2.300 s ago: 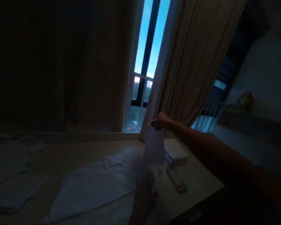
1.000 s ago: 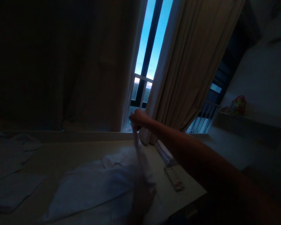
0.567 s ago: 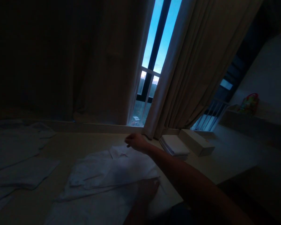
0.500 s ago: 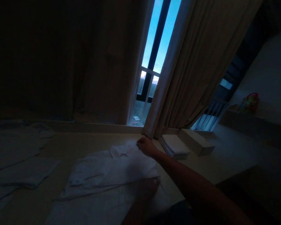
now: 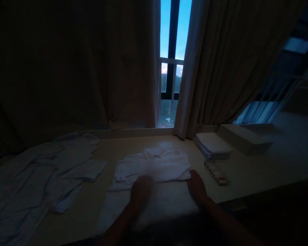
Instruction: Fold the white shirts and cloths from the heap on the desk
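A white collared garment (image 5: 166, 167) lies partly folded on the pale surface in front of me, its collar toward the window. My left hand (image 5: 141, 191) is over the garment's lower left part, dark and smeared by motion, so its fingers cannot be made out. At the garment's right edge is my right hand (image 5: 197, 184), its fingertips pinching the fabric edge near the fold. The lower part of the garment spreads toward my body.
More white garments (image 5: 74, 160) lie loosely spread at the left. A neat stack of folded white cloth (image 5: 213, 145) and a long pale box (image 5: 246, 140) stand at the right back. Curtains (image 5: 133, 85) hang behind, around a narrow window (image 5: 166, 112).
My right hand has moved from beside the collar down to the garment's right edge. My left hand has shifted left over the cloth. The view has levelled and turned.
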### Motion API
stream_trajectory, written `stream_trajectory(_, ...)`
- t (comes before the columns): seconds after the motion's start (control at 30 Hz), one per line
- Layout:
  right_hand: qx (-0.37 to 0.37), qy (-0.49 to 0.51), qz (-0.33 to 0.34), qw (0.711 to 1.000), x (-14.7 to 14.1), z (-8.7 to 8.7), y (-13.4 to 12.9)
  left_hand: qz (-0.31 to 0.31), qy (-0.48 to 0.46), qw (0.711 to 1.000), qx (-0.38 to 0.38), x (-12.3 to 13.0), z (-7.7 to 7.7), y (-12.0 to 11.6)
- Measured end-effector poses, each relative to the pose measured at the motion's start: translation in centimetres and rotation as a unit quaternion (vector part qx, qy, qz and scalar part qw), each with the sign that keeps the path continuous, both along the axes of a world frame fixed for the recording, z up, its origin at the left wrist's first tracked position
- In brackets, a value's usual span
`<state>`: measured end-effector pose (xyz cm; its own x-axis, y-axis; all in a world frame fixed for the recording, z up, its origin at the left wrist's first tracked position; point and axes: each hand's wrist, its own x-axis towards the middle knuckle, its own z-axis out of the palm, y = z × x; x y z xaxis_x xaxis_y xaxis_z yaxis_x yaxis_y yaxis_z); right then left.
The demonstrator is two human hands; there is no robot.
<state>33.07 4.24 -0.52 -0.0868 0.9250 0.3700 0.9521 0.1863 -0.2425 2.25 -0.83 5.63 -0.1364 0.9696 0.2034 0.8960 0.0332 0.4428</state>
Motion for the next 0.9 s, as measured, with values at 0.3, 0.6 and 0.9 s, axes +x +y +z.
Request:
stream_trajectory(0.3, -0.025, 0.006, -0.041, 0.999, -0.6, 2.4, -0.6, 0.202, 0.003, 0.973, -0.111, -14.7, -0.3, 2.2)
stream_trajectory(0.6, -0.058, -0.023, -0.024, 0.998, 0.0, 2.8, 0.1, 0.259, -0.064, 0.96, -0.086, -15.3, -2.7, 2.2)
stream_trajectory(0.9, -0.063, 0.001, -0.033, 0.997, 0.6, 2.4, 1.1, 0.306, -0.092, 0.947, 0.026, -13.1, -3.1, 0.7)
